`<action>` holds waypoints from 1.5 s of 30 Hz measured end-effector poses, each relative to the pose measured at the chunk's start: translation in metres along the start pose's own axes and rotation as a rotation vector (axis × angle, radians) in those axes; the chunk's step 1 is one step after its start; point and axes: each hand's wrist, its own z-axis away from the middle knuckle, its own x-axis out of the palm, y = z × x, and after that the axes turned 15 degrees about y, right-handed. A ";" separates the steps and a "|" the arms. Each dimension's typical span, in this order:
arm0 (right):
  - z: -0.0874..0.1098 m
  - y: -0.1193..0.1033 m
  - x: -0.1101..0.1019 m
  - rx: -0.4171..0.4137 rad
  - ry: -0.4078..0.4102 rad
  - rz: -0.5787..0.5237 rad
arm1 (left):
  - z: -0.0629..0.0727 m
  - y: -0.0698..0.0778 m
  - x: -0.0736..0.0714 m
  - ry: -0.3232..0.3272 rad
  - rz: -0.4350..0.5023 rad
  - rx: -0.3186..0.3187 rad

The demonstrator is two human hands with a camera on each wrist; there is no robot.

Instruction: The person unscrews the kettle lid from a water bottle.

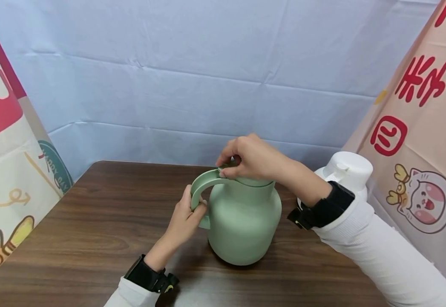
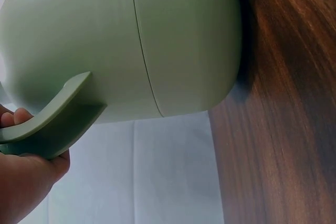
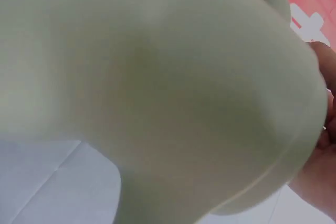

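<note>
A pale green thermos jug (image 1: 243, 226) stands upright on the brown wooden table (image 1: 111, 221). My left hand (image 1: 184, 221) grips its curved handle (image 1: 197, 187), with the fingers wrapped round it. Over the jug's top, my right hand (image 1: 254, 157) bends down, thumb and fingers pinching the lid close to where the handle joins. The palm hides most of the lid. Up close in the left wrist view, the handle (image 2: 58, 111) passes between thumb and fingers. The jug's blurred body (image 3: 173, 87) fills the right wrist view, with the right hand (image 3: 315, 174) at its rim.
A white jug-like vessel (image 1: 350, 168) stands at the back right, partly behind the right forearm. Behind the table hangs a pale blue cloth (image 1: 207, 85). Printed sheets with cartoon figures flank it on the left (image 1: 8, 170) and the right (image 1: 418, 170).
</note>
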 end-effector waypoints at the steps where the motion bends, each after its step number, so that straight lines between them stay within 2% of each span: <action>1: 0.003 -0.001 0.000 -0.017 0.017 -0.005 | 0.000 0.000 0.000 0.000 0.001 -0.003; 8: 0.020 -0.001 0.005 -0.147 0.138 -0.010 | 0.000 0.003 0.000 -0.002 -0.002 -0.023; 14: 0.030 0.001 0.009 -0.203 0.209 -0.025 | 0.000 0.001 0.000 -0.001 -0.012 -0.031; 18: 0.036 0.001 0.011 -0.249 0.265 -0.016 | 0.000 -0.019 0.004 0.008 -0.002 -0.037; 22: 0.044 0.003 0.015 -0.342 0.366 -0.023 | 0.000 -0.036 0.007 0.011 0.009 -0.022; 25: 0.050 0.004 0.018 -0.402 0.458 -0.046 | 0.000 -0.038 0.007 0.014 0.009 -0.008; 29: 0.059 0.005 0.019 -0.442 0.571 -0.088 | -0.001 -0.037 0.006 0.016 0.010 -0.015; 34: 0.068 0.007 0.017 -0.497 0.667 -0.094 | 0.000 -0.037 0.005 0.014 0.001 -0.021; 40: 0.079 0.012 0.016 -0.506 0.745 -0.074 | 0.000 -0.039 0.005 0.019 0.018 -0.015; 43: 0.085 0.014 0.017 -0.475 0.788 -0.095 | 0.000 -0.025 0.004 0.019 0.027 -0.028; 45: 0.089 0.015 0.018 -0.452 0.817 -0.112 | 0.000 -0.025 0.005 0.017 0.030 -0.030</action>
